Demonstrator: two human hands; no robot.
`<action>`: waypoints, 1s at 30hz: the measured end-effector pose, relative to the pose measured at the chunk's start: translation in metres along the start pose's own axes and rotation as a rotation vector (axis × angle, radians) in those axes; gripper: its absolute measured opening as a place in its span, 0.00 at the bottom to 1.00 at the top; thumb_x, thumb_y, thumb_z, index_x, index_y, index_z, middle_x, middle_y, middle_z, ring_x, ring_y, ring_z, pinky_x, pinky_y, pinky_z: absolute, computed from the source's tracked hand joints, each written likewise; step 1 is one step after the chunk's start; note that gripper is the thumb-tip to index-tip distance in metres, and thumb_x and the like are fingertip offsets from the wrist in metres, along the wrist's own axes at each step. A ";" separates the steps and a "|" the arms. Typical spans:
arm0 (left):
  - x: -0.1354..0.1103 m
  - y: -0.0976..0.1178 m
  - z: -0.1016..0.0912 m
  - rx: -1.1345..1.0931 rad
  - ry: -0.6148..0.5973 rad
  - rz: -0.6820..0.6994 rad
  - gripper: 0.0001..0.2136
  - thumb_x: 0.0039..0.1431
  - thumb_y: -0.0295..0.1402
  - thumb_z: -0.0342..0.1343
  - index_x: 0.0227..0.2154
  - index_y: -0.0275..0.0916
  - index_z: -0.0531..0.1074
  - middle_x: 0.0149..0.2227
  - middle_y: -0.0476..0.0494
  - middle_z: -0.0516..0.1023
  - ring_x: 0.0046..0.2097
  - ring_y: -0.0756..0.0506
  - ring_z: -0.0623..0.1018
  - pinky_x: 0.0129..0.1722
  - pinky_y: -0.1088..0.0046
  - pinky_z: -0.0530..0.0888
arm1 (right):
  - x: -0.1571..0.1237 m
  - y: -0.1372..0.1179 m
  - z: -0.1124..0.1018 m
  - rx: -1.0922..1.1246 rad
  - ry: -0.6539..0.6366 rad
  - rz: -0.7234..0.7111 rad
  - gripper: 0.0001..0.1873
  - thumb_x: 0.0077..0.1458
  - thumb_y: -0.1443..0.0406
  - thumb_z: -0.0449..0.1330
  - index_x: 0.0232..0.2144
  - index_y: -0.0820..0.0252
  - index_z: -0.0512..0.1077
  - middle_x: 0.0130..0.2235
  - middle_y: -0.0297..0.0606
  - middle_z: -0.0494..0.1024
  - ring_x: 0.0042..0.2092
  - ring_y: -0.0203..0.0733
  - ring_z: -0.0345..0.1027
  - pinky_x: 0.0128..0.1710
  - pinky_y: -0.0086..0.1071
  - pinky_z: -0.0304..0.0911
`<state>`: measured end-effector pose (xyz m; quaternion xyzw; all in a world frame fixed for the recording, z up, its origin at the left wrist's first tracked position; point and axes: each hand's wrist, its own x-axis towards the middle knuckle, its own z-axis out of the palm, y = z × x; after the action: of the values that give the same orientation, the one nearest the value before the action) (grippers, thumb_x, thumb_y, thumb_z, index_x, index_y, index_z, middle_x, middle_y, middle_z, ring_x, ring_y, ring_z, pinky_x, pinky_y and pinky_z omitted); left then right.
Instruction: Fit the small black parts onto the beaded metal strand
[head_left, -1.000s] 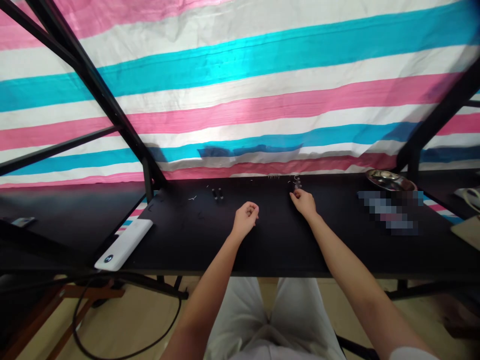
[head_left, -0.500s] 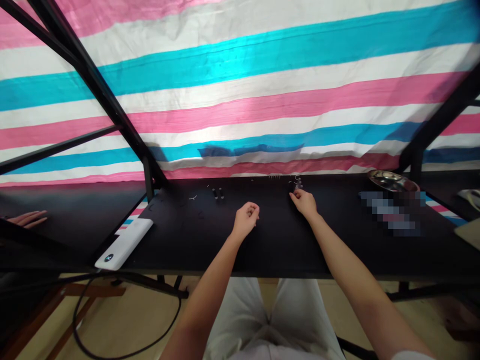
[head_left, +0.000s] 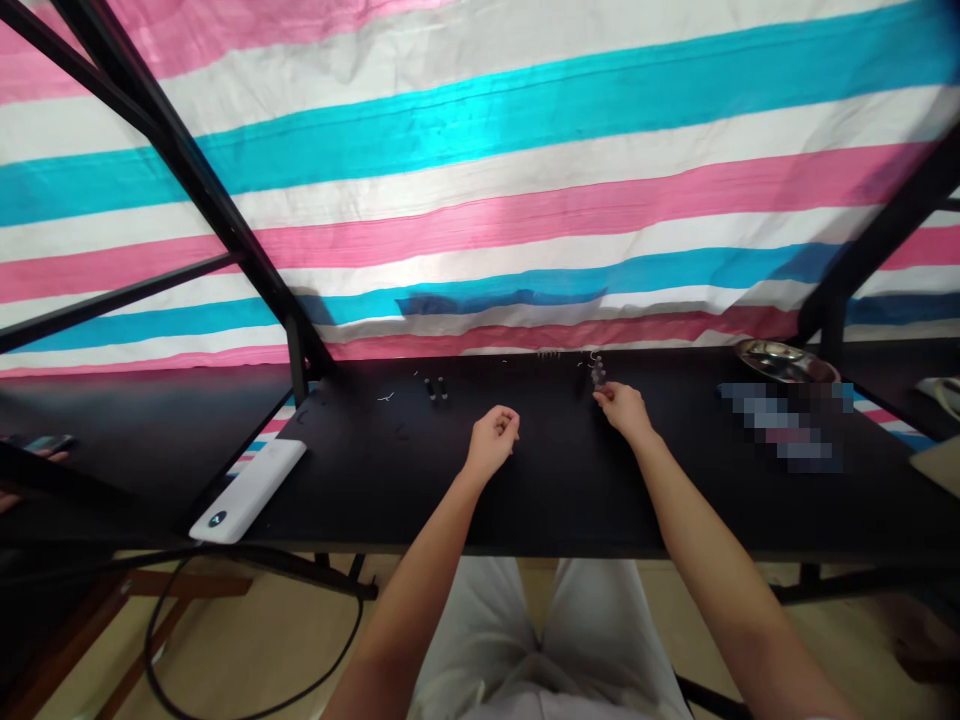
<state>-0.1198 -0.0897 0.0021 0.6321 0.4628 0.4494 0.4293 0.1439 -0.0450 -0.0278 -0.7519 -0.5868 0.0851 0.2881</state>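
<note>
My left hand (head_left: 493, 437) rests on the black table (head_left: 562, 480) near its middle, fingers curled into a loose fist; whether it holds anything is hidden. My right hand (head_left: 623, 408) lies farther back and to the right, its fingertips pinched together at a small cluster of tiny metal pieces (head_left: 597, 372). What the pinch holds is too small to name. Two small dark cylinders (head_left: 436, 388) stand to the left, behind my left hand.
A white power bank (head_left: 249, 489) lies at the table's left front corner, a black cable (head_left: 247, 660) hanging under it. A metal bowl (head_left: 782, 361) sits back right. Black frame bars (head_left: 195, 180) rise at left and right. A striped sheet (head_left: 480, 180) hangs behind.
My right hand has shifted a little to the right beside the metal pieces. Another person's hand that showed on the far left table half a second ago has withdrawn.
</note>
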 end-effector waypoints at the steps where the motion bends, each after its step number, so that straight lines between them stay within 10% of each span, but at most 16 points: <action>1: 0.000 0.000 0.000 0.008 -0.002 0.003 0.07 0.53 0.36 0.50 0.28 0.37 0.66 0.19 0.53 0.67 0.16 0.56 0.66 0.16 0.82 0.63 | -0.001 0.000 -0.002 -0.024 -0.003 0.022 0.11 0.52 0.60 0.56 0.33 0.59 0.75 0.32 0.43 0.78 0.37 0.45 0.71 0.34 0.32 0.59; 18: -0.002 -0.007 -0.001 0.299 -0.009 0.113 0.07 0.55 0.35 0.48 0.29 0.38 0.68 0.21 0.53 0.68 0.20 0.55 0.66 0.23 0.80 0.63 | -0.014 -0.017 -0.019 -0.283 -0.126 0.133 0.20 0.52 0.53 0.55 0.40 0.60 0.73 0.38 0.49 0.76 0.39 0.50 0.71 0.34 0.35 0.60; 30: -0.013 0.007 -0.001 0.824 -0.104 0.313 0.10 0.60 0.34 0.42 0.35 0.42 0.68 0.29 0.47 0.74 0.29 0.49 0.73 0.28 0.76 0.63 | -0.022 -0.029 -0.007 -0.181 -0.260 -0.179 0.09 0.53 0.59 0.54 0.30 0.57 0.69 0.29 0.37 0.74 0.29 0.38 0.66 0.27 0.28 0.51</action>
<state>-0.1213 -0.1033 0.0065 0.8346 0.4799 0.2546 0.0909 0.1170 -0.0636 -0.0111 -0.7022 -0.6889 0.1028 0.1474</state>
